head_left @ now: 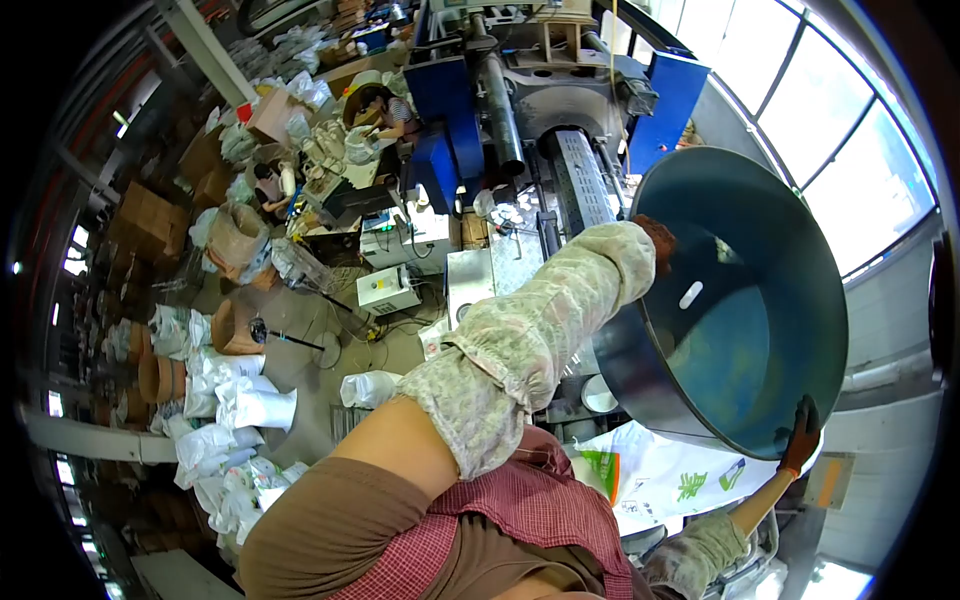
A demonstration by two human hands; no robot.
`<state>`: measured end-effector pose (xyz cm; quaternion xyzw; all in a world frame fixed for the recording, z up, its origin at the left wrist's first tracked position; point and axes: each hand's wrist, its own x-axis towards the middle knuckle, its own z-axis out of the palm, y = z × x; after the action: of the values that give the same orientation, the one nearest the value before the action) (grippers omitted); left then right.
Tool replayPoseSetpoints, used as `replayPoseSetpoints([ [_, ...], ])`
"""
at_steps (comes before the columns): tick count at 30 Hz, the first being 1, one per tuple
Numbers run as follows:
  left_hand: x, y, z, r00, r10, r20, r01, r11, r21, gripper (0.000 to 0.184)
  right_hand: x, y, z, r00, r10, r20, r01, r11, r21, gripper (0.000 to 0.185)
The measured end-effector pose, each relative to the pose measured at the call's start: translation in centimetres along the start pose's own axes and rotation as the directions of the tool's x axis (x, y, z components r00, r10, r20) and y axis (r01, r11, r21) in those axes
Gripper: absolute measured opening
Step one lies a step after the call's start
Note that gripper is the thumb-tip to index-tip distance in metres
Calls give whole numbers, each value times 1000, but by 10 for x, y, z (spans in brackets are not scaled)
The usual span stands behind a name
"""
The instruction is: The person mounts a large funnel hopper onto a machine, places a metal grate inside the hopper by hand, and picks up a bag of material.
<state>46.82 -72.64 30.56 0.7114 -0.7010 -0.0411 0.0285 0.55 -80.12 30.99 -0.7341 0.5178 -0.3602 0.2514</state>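
Observation:
A large dark blue-green drum (730,390), open at the top, leans tilted with its mouth toward me. My left hand (657,246), in a brown glove with a patterned sleeve cover, is closed over the rim on the far left side. Lower right, my right hand (801,437), in a dark glove with an orange cuff, grips the rim with its fingers over the edge. Inside the drum's wall shows a white oblong spot, perhaps a slot. Beneath the drum lies a white sack (690,485) with green print.
Ahead stands a machine with blue panels (440,130) and a metal cylinder (585,175). White filled sacks (255,400) line the floor at left, near a pedestal fan (290,340). A grey control box (388,290) has cables around it. Two people sit working at upper left.

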Motion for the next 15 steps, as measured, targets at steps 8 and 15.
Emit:
replayPoseSetpoints([
  [8,-7,3,-5,996,2,-86,4,998,61,36,0,10,-1,999,-9,-48,3,992,-126,33],
  [15,-7,8,-35,976,16,216,-33,996,77,33,-2,1,1,986,29,-166,-64,977,-206,30],
])
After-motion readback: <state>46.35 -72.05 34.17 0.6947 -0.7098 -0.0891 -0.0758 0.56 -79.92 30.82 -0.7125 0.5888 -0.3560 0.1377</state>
